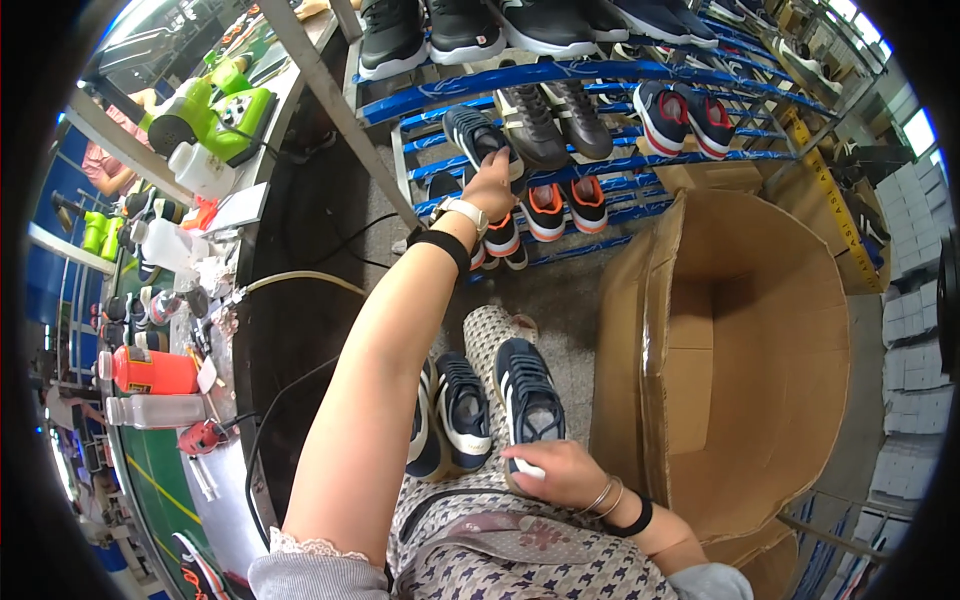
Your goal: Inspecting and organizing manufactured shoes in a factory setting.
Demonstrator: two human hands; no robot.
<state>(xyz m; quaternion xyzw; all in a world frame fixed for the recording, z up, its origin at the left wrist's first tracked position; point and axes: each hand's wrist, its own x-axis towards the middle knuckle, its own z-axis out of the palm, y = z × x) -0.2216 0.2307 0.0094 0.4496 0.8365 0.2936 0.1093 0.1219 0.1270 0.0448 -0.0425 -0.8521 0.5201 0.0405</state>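
My left arm stretches forward to the shoe rack. There my left hand (489, 188) is closed at the heel end of a dark blue sneaker (470, 130) with pale stripes; the wrist partly hides how the fingers sit. My right hand (562, 474) is closed around the heel of another dark blue sneaker (527, 375) with white stripes and laces, held over my patterned apron (488, 330). Left of it, a similar blue sneaker (463, 395) with a white heel rests at my lap. One more sneaker (424, 455) beside that is partly hidden by my left forearm.
Tiered blue rack bars (560, 72) hold several pairs, including black shoes with orange lining (545, 212). A large open cardboard box (650, 330) stands at my right. On the left, a workbench (235, 470) carries bottles, an orange container (155, 370) and a green machine (215, 120).
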